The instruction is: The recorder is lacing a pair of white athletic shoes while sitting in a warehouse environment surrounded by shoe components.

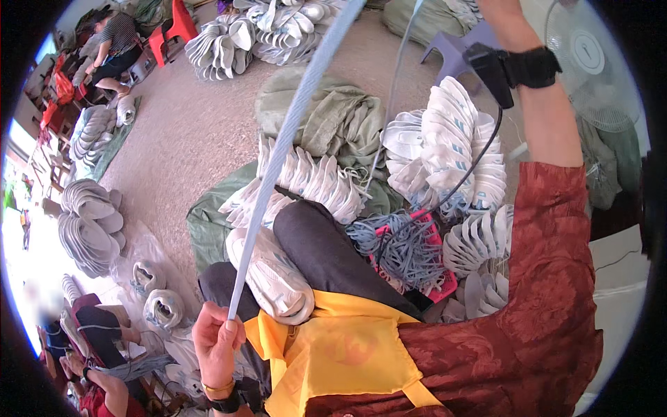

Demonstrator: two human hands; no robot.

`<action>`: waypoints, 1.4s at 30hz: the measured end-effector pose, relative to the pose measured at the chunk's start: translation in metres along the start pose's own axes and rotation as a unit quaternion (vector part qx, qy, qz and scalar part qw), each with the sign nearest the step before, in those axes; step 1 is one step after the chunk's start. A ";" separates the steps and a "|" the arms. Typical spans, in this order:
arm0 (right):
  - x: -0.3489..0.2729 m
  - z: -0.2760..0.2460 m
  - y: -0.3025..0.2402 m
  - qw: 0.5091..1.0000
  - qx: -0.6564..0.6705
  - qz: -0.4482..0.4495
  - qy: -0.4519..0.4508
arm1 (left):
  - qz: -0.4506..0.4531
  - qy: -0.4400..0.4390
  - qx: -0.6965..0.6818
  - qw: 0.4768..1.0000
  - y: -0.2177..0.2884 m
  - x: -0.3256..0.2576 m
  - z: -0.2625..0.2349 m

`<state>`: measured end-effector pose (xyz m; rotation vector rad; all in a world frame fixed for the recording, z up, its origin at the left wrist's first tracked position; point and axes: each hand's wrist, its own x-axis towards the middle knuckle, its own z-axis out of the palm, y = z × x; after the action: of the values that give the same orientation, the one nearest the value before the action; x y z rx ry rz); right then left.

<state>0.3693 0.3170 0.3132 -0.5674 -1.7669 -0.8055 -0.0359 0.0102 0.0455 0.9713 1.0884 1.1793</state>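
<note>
- The left hand [219, 340] is closed, thumb pressed against the curled fingers, pinching the lower end of a pale blue flat lace [281, 149].
- From that pinch the lace runs up in a taut, slanting line, passing in front of the lap and leaving through the upper edge of the view.
- The right hand [497, 10] is raised at the upper edge and mostly cut off; its fingers are out of view, so whether it is clenched, released or grasping something cannot be told.
- A black strap [531, 67] with a dark device circles the right wrist, and a black cable [479, 160] hangs from it.
- A second pale strand [397, 76] comes down from the upper edge toward the stacked white shoe parts [316, 177] beyond the knees.
- A white shoe piece [271, 278] lies on the lap, between the dark trouser legs, with its near end against the yellow apron [354, 351]; neither hand is seen touching it, and the lace crosses in front of its left side.
- Beside the thigh on the right, a pink basket [449, 286] holds a tangled heap of blue-grey laces [399, 250].
- More white shoe parts [451, 142] stand in rows beyond the basket.
</note>
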 end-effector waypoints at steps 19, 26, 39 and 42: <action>-0.312 -0.044 -0.083 0.674 0.134 0.345 -0.639 | -0.027 -0.023 0.082 0.996 -0.055 0.003 0.006; -0.236 0.005 -0.297 0.382 0.581 0.472 -0.542 | 0.050 -0.045 0.220 0.973 -0.050 0.012 0.031; -0.218 -0.003 -0.310 0.475 0.523 0.382 -0.596 | 0.076 -0.027 0.194 0.978 -0.063 0.011 0.039; -0.231 -0.002 -0.313 0.407 0.548 0.445 -0.580 | 0.058 -0.034 0.194 0.979 -0.063 0.010 0.037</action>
<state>0.2233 0.1101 0.0174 -0.9982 -2.0739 1.9344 0.0136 0.0109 -0.0087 1.3828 1.2462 1.0358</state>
